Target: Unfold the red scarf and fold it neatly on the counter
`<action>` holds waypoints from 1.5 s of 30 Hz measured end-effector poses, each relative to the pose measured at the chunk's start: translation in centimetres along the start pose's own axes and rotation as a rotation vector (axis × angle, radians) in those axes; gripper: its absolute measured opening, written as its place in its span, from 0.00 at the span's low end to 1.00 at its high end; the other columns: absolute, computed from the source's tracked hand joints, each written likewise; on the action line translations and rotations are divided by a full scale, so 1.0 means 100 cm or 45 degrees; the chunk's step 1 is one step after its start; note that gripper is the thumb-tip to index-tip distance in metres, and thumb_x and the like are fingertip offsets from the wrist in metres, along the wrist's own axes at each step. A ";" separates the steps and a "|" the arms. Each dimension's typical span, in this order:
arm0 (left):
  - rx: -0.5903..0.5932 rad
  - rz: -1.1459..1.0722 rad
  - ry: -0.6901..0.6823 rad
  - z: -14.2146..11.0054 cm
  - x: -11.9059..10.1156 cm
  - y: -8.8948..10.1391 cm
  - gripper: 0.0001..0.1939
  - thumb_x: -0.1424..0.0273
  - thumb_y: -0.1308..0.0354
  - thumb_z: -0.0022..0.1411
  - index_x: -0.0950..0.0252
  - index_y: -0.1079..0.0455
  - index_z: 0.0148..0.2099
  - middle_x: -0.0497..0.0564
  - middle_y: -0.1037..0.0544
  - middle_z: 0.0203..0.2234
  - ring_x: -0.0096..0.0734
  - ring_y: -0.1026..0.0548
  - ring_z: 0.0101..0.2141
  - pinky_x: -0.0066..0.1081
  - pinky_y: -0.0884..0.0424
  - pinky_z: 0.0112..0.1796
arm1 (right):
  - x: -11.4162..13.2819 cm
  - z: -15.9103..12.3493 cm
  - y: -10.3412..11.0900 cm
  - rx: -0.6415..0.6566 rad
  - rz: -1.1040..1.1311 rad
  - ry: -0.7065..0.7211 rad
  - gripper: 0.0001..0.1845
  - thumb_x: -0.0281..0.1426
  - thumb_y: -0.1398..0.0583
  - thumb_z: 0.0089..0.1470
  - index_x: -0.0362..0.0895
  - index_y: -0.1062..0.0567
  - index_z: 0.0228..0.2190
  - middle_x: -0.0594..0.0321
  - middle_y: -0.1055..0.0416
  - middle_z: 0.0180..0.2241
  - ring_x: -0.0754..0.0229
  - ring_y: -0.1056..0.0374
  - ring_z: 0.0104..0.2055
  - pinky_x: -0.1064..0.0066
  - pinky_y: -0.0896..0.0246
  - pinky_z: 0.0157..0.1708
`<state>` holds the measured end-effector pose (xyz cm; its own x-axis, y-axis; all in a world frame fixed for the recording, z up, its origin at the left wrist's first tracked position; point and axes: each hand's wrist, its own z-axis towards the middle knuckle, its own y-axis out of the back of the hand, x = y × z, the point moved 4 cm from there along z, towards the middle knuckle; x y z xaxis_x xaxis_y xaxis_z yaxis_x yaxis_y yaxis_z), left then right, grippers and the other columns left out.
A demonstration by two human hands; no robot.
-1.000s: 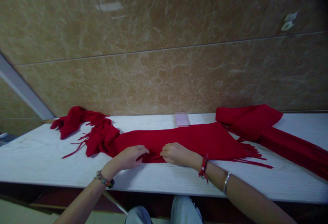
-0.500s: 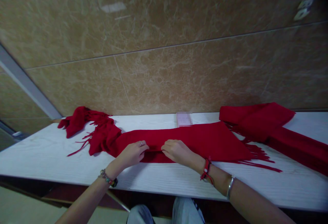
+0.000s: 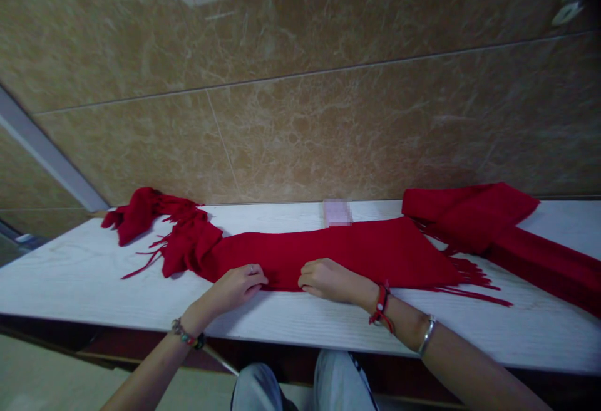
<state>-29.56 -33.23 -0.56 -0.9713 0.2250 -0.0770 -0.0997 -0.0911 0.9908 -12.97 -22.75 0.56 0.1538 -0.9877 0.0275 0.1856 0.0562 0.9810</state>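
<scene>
A red fringed scarf [image 3: 357, 251] lies lengthwise, spread flat in the middle and bunched at its left part, with tassels at the right end. My left hand [image 3: 241, 286] is closed on its near edge, left of centre, thumb and fingers pressed together. A short way to the right, my right hand [image 3: 323, 279] has its fingers curled over the same edge. The cloth between the hands lies flat. Both hands' fingertips are partly hidden.
Another red fabric piece [image 3: 469, 220] lies folded at the right and runs off the view. Red cloth [image 3: 141, 217] is bunched at the far left. A blurred pinkish card [image 3: 337, 212] rests by the tiled wall [image 3: 300, 129]. The white tabletop [image 3: 94, 286] ends near my knees.
Both hands have moved a little toward the scarf's near edge. A raised fold between them has flattened out. The view has shifted slightly.
</scene>
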 end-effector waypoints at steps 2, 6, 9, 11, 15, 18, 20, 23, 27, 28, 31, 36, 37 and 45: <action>-0.088 -0.024 -0.025 -0.001 0.000 0.005 0.12 0.75 0.53 0.59 0.63 0.29 0.39 0.50 0.29 0.33 0.26 0.31 0.33 0.25 0.34 0.35 | -0.001 0.000 0.002 -0.026 0.006 -0.007 0.09 0.26 0.48 0.55 0.42 0.29 0.28 0.62 0.30 0.28 0.63 0.36 0.34 0.73 0.45 0.35; -0.203 -0.098 -0.021 -0.005 -0.002 0.011 0.11 0.75 0.53 0.59 0.64 0.29 0.38 0.51 0.29 0.32 0.26 0.31 0.33 0.24 0.34 0.36 | -0.002 -0.001 0.005 -0.067 0.054 -0.015 0.09 0.26 0.48 0.55 0.42 0.29 0.29 0.62 0.31 0.29 0.63 0.36 0.34 0.73 0.46 0.36; -0.063 -0.135 -0.016 -0.006 -0.005 0.007 0.11 0.75 0.52 0.59 0.62 0.29 0.39 0.50 0.28 0.33 0.26 0.30 0.34 0.24 0.34 0.37 | -0.002 -0.002 0.001 -0.003 0.091 -0.007 0.09 0.26 0.48 0.54 0.42 0.28 0.29 0.62 0.31 0.29 0.63 0.36 0.35 0.73 0.46 0.36; 0.019 -0.148 0.003 -0.007 -0.006 0.005 0.12 0.75 0.52 0.59 0.62 0.29 0.40 0.49 0.28 0.34 0.26 0.30 0.35 0.25 0.34 0.38 | -0.003 -0.003 -0.003 0.032 0.103 -0.001 0.09 0.26 0.48 0.53 0.42 0.28 0.29 0.61 0.31 0.29 0.62 0.36 0.35 0.72 0.46 0.36; 0.070 -0.162 0.017 -0.005 -0.007 0.009 0.10 0.71 0.52 0.60 0.62 0.30 0.40 0.50 0.28 0.34 0.27 0.30 0.36 0.26 0.34 0.39 | -0.003 -0.003 -0.003 0.058 0.128 -0.014 0.09 0.27 0.47 0.53 0.42 0.27 0.30 0.61 0.31 0.29 0.61 0.37 0.36 0.71 0.45 0.37; 0.017 -0.128 0.023 0.005 -0.009 0.011 0.12 0.69 0.55 0.62 0.64 0.30 0.40 0.51 0.28 0.35 0.28 0.31 0.37 0.28 0.34 0.41 | -0.002 -0.002 0.004 0.008 0.174 -0.050 0.10 0.30 0.47 0.54 0.42 0.26 0.34 0.59 0.30 0.33 0.60 0.37 0.40 0.69 0.46 0.43; -0.088 -0.096 0.072 0.017 -0.010 0.009 0.14 0.68 0.57 0.63 0.64 0.31 0.43 0.53 0.29 0.39 0.30 0.32 0.41 0.31 0.36 0.45 | -0.001 -0.003 0.008 -0.055 0.217 -0.098 0.15 0.34 0.48 0.55 0.42 0.29 0.42 0.57 0.32 0.42 0.59 0.40 0.47 0.67 0.50 0.50; -0.172 -0.023 0.229 0.034 -0.007 -0.004 0.18 0.65 0.58 0.64 0.63 0.38 0.52 0.55 0.37 0.52 0.34 0.40 0.52 0.37 0.42 0.52 | -0.003 -0.006 0.002 0.012 0.280 -0.204 0.26 0.41 0.51 0.57 0.43 0.41 0.54 0.55 0.45 0.56 0.54 0.54 0.59 0.58 0.62 0.56; 0.000 0.069 0.399 0.042 0.002 -0.026 0.22 0.61 0.60 0.64 0.58 0.47 0.59 0.54 0.48 0.60 0.39 0.51 0.59 0.46 0.50 0.54 | -0.008 -0.012 -0.019 0.276 0.366 -0.341 0.33 0.48 0.57 0.56 0.46 0.53 0.59 0.57 0.60 0.61 0.47 0.69 0.62 0.46 0.73 0.56; 0.031 0.081 0.429 0.042 0.004 -0.030 0.23 0.60 0.61 0.64 0.57 0.49 0.60 0.53 0.49 0.60 0.40 0.52 0.59 0.47 0.52 0.54 | -0.008 -0.013 -0.022 0.302 0.381 -0.352 0.33 0.49 0.58 0.56 0.46 0.55 0.59 0.57 0.62 0.62 0.47 0.70 0.62 0.46 0.74 0.56; 0.062 0.102 0.517 0.039 0.010 -0.035 0.24 0.58 0.62 0.63 0.53 0.52 0.61 0.51 0.52 0.61 0.42 0.54 0.59 0.51 0.55 0.54 | -0.009 -0.012 -0.021 0.304 0.411 -0.359 0.34 0.49 0.59 0.56 0.47 0.56 0.59 0.58 0.63 0.62 0.48 0.71 0.62 0.46 0.75 0.56; 0.080 0.060 0.592 0.040 0.011 -0.032 0.27 0.56 0.59 0.61 0.52 0.53 0.61 0.51 0.51 0.61 0.53 0.56 0.59 0.57 0.55 0.52 | -0.018 -0.008 -0.013 0.146 0.323 -0.523 0.32 0.48 0.59 0.57 0.48 0.55 0.59 0.60 0.65 0.62 0.49 0.74 0.62 0.47 0.78 0.56; 0.072 0.050 0.594 0.042 0.009 -0.030 0.27 0.56 0.58 0.61 0.53 0.53 0.61 0.52 0.51 0.60 0.55 0.56 0.59 0.58 0.54 0.51 | -0.020 -0.008 -0.014 0.155 0.309 -0.559 0.33 0.48 0.59 0.56 0.48 0.54 0.59 0.59 0.65 0.62 0.48 0.74 0.62 0.46 0.78 0.56; -0.166 -0.012 0.103 0.053 -0.020 -0.015 0.15 0.76 0.55 0.57 0.63 0.33 0.45 0.53 0.30 0.40 0.32 0.32 0.42 0.33 0.36 0.45 | -0.025 -0.010 -0.027 0.264 0.341 -0.621 0.36 0.50 0.59 0.55 0.44 0.56 0.59 0.56 0.66 0.62 0.48 0.73 0.62 0.47 0.77 0.56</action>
<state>-26.32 -28.38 -1.34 -0.9839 0.1478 -0.1004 -0.1312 -0.2160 0.9675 -12.92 -20.28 -2.30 -0.3040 -0.8988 0.3160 0.0011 0.3314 0.9435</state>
